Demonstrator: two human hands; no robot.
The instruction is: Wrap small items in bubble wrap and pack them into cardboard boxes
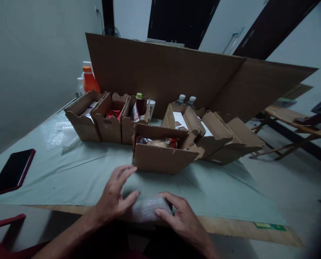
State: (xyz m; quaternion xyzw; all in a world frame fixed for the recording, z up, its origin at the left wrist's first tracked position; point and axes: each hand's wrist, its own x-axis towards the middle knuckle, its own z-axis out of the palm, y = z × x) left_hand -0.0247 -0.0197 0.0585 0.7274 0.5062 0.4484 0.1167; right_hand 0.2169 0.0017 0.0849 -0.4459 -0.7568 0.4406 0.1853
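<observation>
A bundle rolled in bubble wrap (147, 209) lies at the near edge of the table. My left hand (114, 196) rests on its left end, fingers stretched out and apart, thumb against the wrap. My right hand (183, 219) lies over its right end with the fingers curled onto it. Just beyond stands an open cardboard box (161, 156) with packaged items inside.
A row of open cardboard boxes (108, 118) with bottles and packets stands behind, more boxes (222, 136) to the right. A tall cardboard sheet (176, 72) backs them. A dark phone (13, 172) lies at the left, and an orange bottle (90, 81) stands at the far left.
</observation>
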